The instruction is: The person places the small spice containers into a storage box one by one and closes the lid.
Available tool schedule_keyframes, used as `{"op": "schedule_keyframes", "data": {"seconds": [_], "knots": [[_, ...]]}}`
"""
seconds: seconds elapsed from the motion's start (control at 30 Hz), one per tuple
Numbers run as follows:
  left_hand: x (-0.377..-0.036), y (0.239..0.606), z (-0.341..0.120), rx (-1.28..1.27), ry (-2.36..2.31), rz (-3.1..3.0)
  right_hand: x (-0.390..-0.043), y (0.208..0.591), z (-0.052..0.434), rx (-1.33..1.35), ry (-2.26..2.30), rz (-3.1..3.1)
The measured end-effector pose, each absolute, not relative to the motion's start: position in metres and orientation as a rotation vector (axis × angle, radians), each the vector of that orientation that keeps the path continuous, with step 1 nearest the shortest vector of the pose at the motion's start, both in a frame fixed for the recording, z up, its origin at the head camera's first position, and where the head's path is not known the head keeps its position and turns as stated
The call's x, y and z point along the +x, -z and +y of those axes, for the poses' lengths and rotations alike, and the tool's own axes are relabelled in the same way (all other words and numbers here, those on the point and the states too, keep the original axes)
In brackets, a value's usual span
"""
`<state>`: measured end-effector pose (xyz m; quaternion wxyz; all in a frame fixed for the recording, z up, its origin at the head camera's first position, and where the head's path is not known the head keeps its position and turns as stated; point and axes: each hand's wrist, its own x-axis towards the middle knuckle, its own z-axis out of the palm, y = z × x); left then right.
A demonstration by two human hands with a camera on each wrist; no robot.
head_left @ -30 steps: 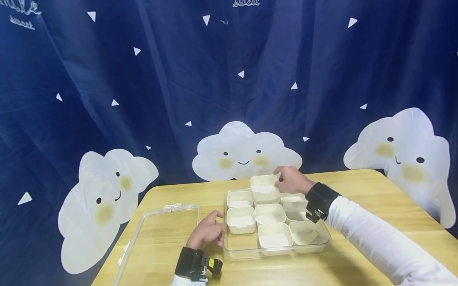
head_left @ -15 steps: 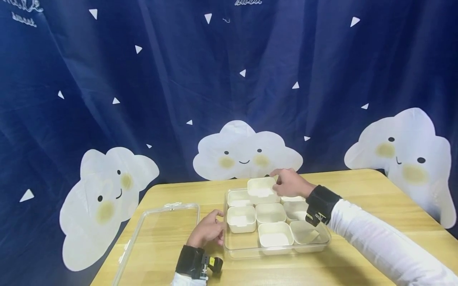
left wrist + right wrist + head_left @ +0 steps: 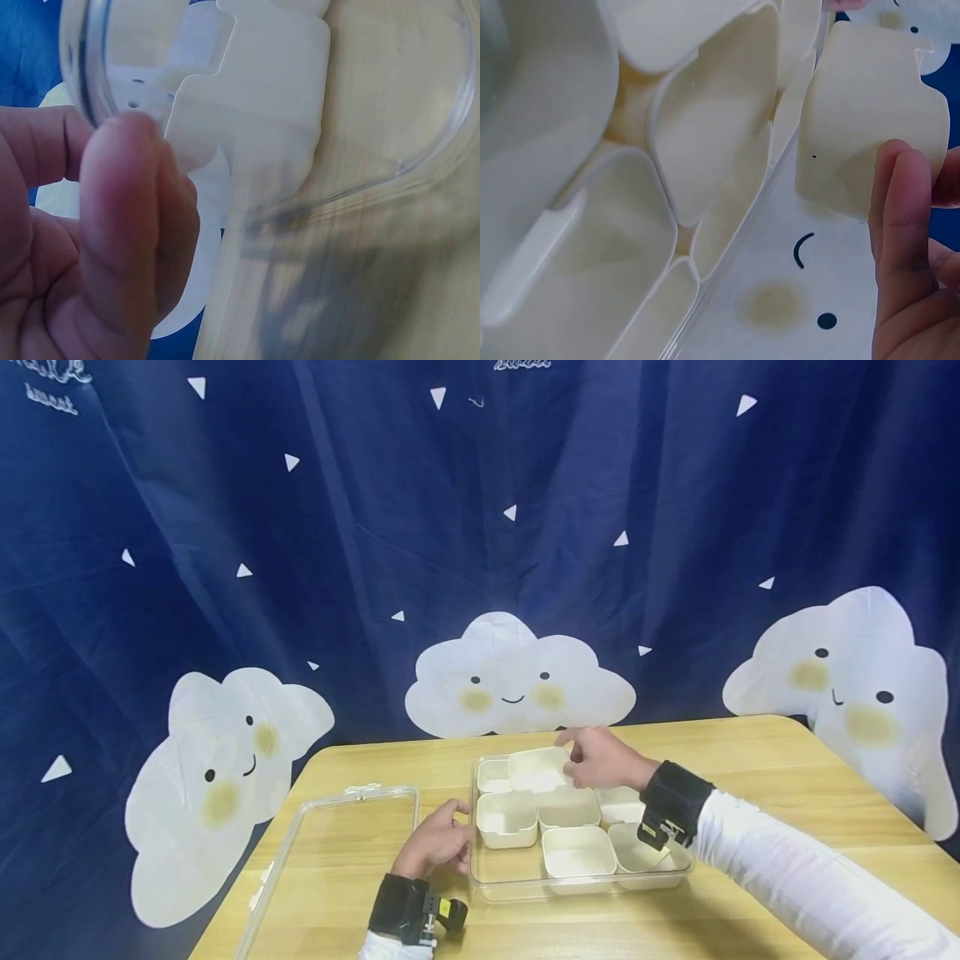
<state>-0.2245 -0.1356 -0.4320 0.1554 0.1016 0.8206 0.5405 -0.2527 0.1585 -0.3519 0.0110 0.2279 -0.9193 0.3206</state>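
A clear rectangular storage box [image 3: 517,893] stands on the table, holding several cream square cups. My right hand [image 3: 603,760] pinches one cream cup [image 3: 537,768] by its right wall, above the back row. That cup is tilted. In the right wrist view, thumb and fingers grip the wall of the same cup [image 3: 855,112], beside the other cups [image 3: 712,112]. At the box's left side, my left hand [image 3: 438,843] holds the clear wall. The left wrist view shows its fingers [image 3: 124,210] at the rim of the clear box [image 3: 90,67].
A clear lid [image 3: 281,856] with clips lies on the wooden table [image 3: 570,935], left of the box. Wood colour shows through the box's front left corner. A blue curtain [image 3: 525,560] with smiling clouds hangs behind the table.
My right hand has lowered the held cup and shifted it left and toward me, tilting it over the back row. The left hand stays at the box's left wall.
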Motion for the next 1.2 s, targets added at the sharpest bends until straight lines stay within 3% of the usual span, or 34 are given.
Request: {"op": "schedule_keyframes", "data": {"seconds": [1.2], "knots": [[-0.228,0.431,-0.142,0.242,-1.624,2.212,-0.217,0.367,0.122,0.824,-1.207,-2.852]]}}
